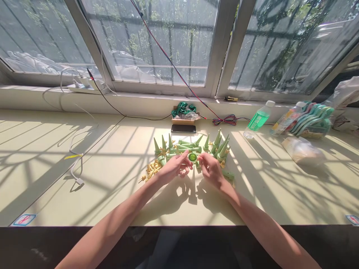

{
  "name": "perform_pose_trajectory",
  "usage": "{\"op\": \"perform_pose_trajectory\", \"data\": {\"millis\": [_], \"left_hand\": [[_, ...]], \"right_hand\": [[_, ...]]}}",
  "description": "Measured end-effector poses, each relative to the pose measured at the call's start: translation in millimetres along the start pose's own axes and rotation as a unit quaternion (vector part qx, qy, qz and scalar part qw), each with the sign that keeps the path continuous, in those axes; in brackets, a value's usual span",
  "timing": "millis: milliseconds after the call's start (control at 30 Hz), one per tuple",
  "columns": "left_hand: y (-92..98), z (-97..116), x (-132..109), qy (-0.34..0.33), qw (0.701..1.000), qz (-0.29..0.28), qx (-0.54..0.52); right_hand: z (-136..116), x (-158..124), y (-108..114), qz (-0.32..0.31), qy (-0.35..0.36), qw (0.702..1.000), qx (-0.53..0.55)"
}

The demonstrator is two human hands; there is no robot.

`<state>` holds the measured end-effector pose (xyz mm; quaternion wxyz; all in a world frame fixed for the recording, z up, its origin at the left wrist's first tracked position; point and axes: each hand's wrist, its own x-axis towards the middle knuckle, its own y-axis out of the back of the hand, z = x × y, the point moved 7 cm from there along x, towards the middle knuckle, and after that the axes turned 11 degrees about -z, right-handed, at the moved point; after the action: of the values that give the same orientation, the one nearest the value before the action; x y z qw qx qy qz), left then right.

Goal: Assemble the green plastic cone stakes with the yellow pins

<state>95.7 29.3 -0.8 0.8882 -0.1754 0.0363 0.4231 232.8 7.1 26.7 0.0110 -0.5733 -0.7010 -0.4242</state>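
Observation:
A hollow green plastic spike (192, 157) is held between my hands, its round open end facing me. My left hand (178, 164) is closed at the spike's left side, fingers partly curled. On the other side, my right hand (211, 167) pinches at its rim; whether a small part is also in those fingertips I cannot tell. Just beyond my hands stand and lie several green pointed spikes (217, 139). A heap of small yellow plastic pieces (151, 169) lies left of my left hand, and more yellow bits show among the spikes at right.
Behind the spikes lie a black phone (183, 129) and a small box (183, 118) with green material. A bottle with a green label (257, 120), a clear plastic bag (299, 150) and a bundle of hangers (312, 119) stand right. A white cable (77, 168) crosses the left.

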Motion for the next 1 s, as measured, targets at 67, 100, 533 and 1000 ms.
{"op": "perform_pose_trajectory", "data": {"millis": [67, 100, 533, 1000], "left_hand": [[-5.1, 0, -1, 0.006, 1.000, -0.023, -0.019], [-7.4, 1, -2, 0.003, 0.999, -0.037, -0.026], [-5.8, 16, -7, -0.099, 0.977, -0.072, 0.173], [-14.4, 29, -19, -0.358, 0.754, 0.071, 0.547]], "right_hand": [[-3, 0, -3, -0.012, 0.024, 1.000, -0.012], [-4, -1, -5, -0.017, 0.030, 0.999, -0.013], [-1, -3, -8, -0.037, -0.022, 0.999, 0.031], [15, -2, -14, -0.048, -0.093, 0.988, 0.113]]}}
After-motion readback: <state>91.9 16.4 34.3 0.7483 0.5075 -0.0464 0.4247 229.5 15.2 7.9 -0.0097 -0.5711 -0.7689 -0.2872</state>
